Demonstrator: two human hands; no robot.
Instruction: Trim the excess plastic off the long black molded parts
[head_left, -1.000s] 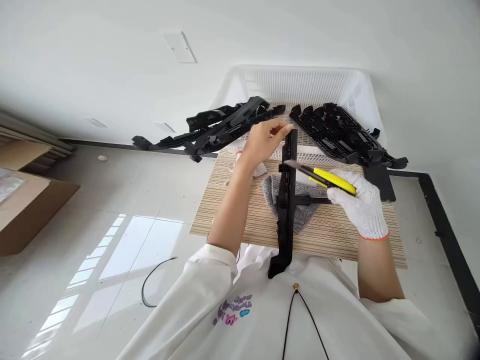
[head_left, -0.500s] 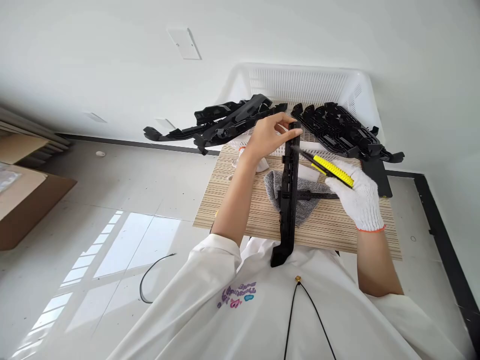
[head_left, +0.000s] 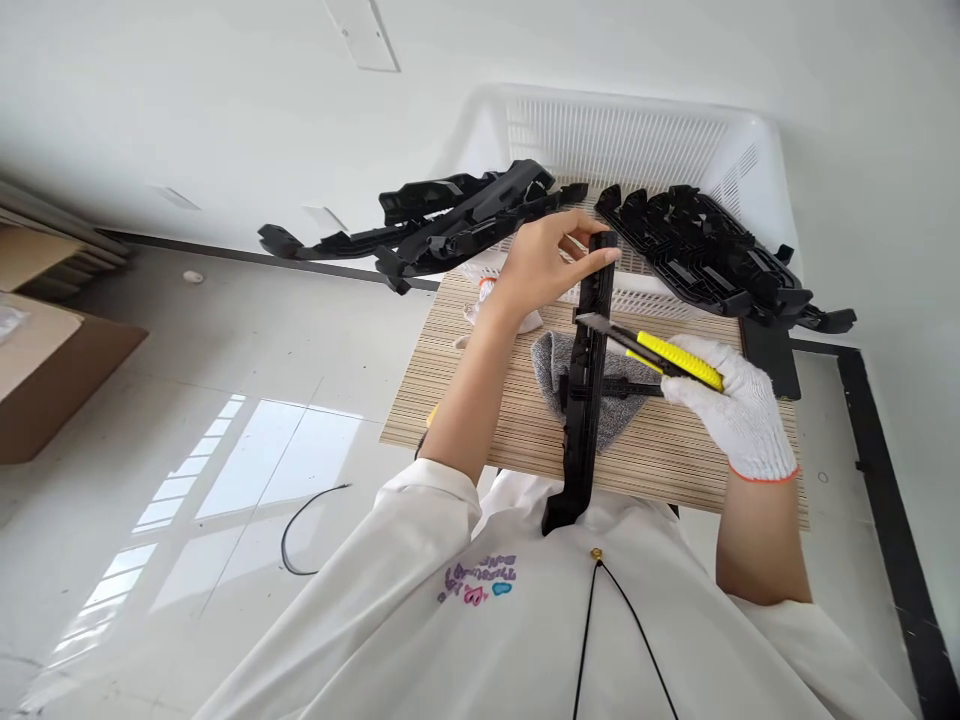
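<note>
My bare left hand (head_left: 553,262) grips the top end of a long black plastic part (head_left: 583,400), which stands nearly upright with its hooked lower end against my shirt. In my right hand (head_left: 731,405), covered by a white knitted glove, is a yellow utility knife (head_left: 679,360). Its blade is out and points left, overlapping the part's edge in view; whether it touches I cannot tell. Behind the part, a grey cloth (head_left: 551,355) lies on the striped board (head_left: 480,420), with another dark bar-shaped piece across it.
A white plastic basket (head_left: 622,100) stands against the wall. Black parts are piled across it, one stack (head_left: 465,225) on the left and another (head_left: 712,250) on the right. A white glove (head_left: 529,320) lies behind my left wrist. Cardboard boxes (head_left: 67,380) sit on the left floor.
The knife has moved slightly down along the black part, and my right hand has shifted right and down in view. My left hand keeps its hold on the part's top.
</note>
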